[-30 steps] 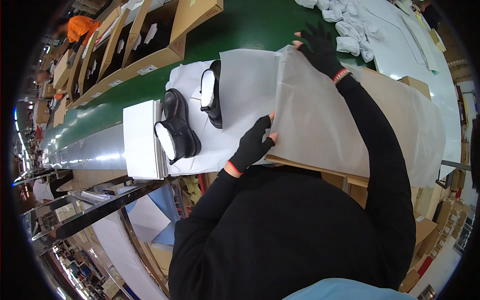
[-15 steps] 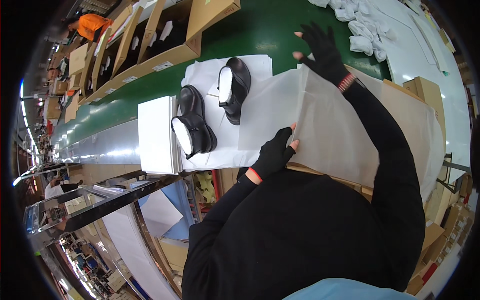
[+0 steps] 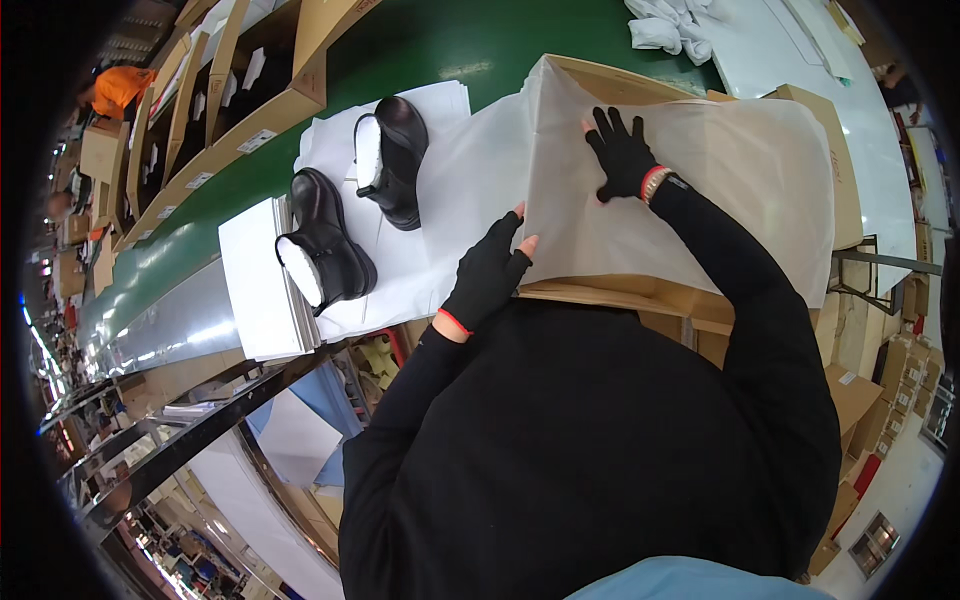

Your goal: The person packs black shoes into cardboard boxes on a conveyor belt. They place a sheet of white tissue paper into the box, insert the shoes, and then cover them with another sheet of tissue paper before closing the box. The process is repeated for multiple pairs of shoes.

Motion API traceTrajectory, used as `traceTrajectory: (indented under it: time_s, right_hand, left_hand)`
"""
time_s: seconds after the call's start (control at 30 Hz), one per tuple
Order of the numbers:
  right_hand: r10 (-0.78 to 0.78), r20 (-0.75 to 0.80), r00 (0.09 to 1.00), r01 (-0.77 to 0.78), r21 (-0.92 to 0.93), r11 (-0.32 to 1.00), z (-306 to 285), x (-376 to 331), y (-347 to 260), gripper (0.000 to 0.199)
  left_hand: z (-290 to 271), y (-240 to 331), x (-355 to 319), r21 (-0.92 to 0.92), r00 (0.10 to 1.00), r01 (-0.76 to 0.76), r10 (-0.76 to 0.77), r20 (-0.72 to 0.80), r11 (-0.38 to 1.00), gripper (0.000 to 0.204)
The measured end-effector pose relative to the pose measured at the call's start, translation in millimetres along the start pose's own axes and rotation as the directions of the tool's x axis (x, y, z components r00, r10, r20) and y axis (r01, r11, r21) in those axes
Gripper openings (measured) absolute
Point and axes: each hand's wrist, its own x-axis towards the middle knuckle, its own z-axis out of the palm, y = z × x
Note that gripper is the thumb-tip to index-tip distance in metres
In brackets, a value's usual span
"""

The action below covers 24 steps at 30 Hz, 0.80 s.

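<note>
A sheet of white tissue paper (image 3: 700, 180) lies spread over an open brown cardboard box (image 3: 600, 295). My left hand (image 3: 490, 275), in a black fingerless glove, pinches the sheet's near left edge. My right hand (image 3: 622, 152), gloved the same way, presses flat on the sheet with its fingers spread. Left of the box, two black ankle boots stuffed with white paper rest on more white sheets (image 3: 400, 260): one boot (image 3: 325, 250) nearer me, the other boot (image 3: 393, 155) farther away.
A green conveyor belt (image 3: 440, 45) runs behind the box. Open cardboard boxes (image 3: 250, 110) line its far side. Crumpled white paper (image 3: 670, 25) lies at the top. A stack of white sheets (image 3: 255, 290) sits at the left. Metal racks (image 3: 190, 440) stand below.
My right hand has come back from the sheet's far edge and now presses on its middle. My left hand keeps hold of the near edge. The tissue sheet now covers more of the box.
</note>
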Motion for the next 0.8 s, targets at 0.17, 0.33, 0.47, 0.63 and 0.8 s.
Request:
traceTrajectory:
  time_s: [0.17, 0.33, 0.47, 0.63, 0.8]
  right_hand:
    - [-0.134, 0.240, 0.961, 0.135, 0.015, 0.991, 16, -48, -24, 0.148]
    - [-0.006, 0.041, 0.999, 0.001, 0.128, 0.992, 7, -64, -40, 0.159]
    - [0.016, 0.256, 0.966, -0.025, 0.032, 0.999, 16, -60, -49, 0.156]
    - [-0.051, 0.132, 0.990, 0.024, 0.199, 0.980, -3, -55, -58, 0.144]
    - [-0.102, -0.131, 0.986, 0.146, 0.396, 0.907, -31, -66, -53, 0.104]
  left_hand:
    - [8, -12, -13, 0.004, 0.994, 0.002, -0.002, -0.107, 1.000, 0.049]
    - [-63, 1, -53, -0.009, 0.814, -0.242, 0.198, -0.546, 0.970, 0.040]
    - [-133, -37, -107, 0.328, 0.466, 0.065, 0.262, -0.845, 0.943, 0.070]
    - [-147, -102, -107, 0.256, 0.561, 0.258, 0.071, -0.825, 0.932, 0.051]
    - [-224, -86, -112, 0.166, 0.266, 0.271, 0.092, -0.960, 0.948, 0.036]
